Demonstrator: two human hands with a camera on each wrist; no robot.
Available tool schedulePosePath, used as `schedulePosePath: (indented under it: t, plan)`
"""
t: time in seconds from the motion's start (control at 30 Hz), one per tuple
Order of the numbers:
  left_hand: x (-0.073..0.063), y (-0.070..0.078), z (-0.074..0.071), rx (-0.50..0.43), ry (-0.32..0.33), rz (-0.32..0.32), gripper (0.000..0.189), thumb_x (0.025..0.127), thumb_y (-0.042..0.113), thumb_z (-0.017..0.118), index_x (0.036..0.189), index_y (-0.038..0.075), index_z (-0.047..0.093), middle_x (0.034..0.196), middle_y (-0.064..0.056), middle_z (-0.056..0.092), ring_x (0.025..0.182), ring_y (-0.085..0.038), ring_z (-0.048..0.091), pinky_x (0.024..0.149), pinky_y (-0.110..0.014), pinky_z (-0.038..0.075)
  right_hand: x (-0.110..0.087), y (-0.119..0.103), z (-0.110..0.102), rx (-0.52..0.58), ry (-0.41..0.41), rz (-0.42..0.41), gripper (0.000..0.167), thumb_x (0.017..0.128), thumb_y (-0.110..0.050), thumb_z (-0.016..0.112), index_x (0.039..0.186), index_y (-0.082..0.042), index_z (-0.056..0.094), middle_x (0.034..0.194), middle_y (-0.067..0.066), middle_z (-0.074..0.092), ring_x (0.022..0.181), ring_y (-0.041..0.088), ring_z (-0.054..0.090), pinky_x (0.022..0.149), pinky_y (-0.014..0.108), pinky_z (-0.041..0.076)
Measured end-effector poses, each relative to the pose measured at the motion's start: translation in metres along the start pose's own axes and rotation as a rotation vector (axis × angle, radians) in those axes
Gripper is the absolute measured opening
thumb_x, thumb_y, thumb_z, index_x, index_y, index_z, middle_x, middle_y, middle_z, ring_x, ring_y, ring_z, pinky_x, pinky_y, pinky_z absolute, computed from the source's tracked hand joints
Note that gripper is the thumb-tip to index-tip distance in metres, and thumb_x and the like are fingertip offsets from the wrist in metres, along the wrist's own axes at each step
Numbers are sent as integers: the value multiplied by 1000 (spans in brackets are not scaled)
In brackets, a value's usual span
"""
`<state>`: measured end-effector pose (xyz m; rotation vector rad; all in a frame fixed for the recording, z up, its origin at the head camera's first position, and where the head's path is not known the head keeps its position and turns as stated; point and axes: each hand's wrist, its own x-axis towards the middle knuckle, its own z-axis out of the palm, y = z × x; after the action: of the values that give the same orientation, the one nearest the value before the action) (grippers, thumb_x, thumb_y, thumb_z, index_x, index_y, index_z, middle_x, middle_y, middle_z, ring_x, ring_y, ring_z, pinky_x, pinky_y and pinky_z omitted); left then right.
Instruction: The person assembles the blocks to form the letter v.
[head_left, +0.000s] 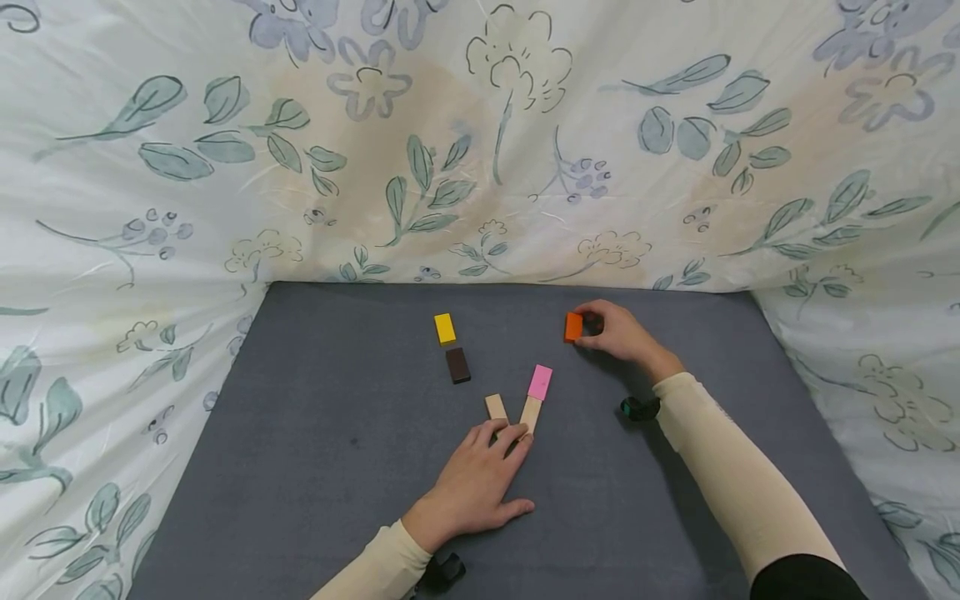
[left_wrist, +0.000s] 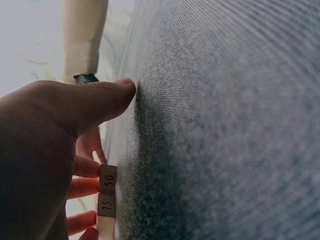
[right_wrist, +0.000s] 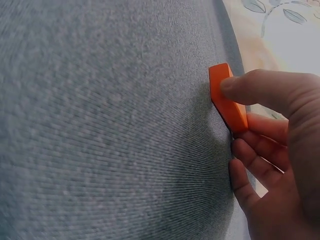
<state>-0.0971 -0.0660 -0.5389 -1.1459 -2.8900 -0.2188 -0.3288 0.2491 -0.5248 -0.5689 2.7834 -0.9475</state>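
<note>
My left hand (head_left: 480, 479) lies palm down over light wooden blocks, its fairly straight fingertips touching them. One wooden block (head_left: 496, 407) pokes out beyond the fingers; another (head_left: 531, 413) stands end to end with a pink block (head_left: 540, 382). In the left wrist view, blocks marked 50 (left_wrist: 107, 179) and 75 (left_wrist: 106, 204) sit by the fingers. Farther back on the right, my right hand (head_left: 618, 332) pinches an orange block (head_left: 573, 327) between thumb and fingers, at the cloth. A dark patch shows between those fingers; I cannot tell what it is.
A yellow block (head_left: 445, 329) and a dark brown block (head_left: 458, 366) lie almost end to end left of the pink one. Grey cloth (head_left: 300, 417) covers the table. Flower-printed fabric (head_left: 450, 167) hangs behind and at both sides.
</note>
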Motion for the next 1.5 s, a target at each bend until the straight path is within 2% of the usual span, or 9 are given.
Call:
schedulePosePath:
  t: [0.43,0.77,1.5]
  plan:
    - [1,-1,0,-1,4,3,86,95,71,70,160,16,55,161,-5,46,143,-28,43,120,-49,40,-5,-2,2,21,47,38,60,93,-21,88,144,0,64,133,20,63,113,38,58,103,57,50]
    - [1,0,-2,3,-4,-5,85,96,71,70,160,17,54,161,-4,46,144,-28,42,120,-48,39,-7,-4,3,35,84,32,60,92,-27,89,142,-2,66,130,19,65,110,36,61,99,56,51]
    - [1,0,-1,9,-6,-9,85,95,71,72,158,17,56,160,-5,47,143,-28,43,120,-48,40,-16,-23,4,42,75,6,59,93,-25,89,143,-2,66,136,18,65,117,39,62,106,58,51]
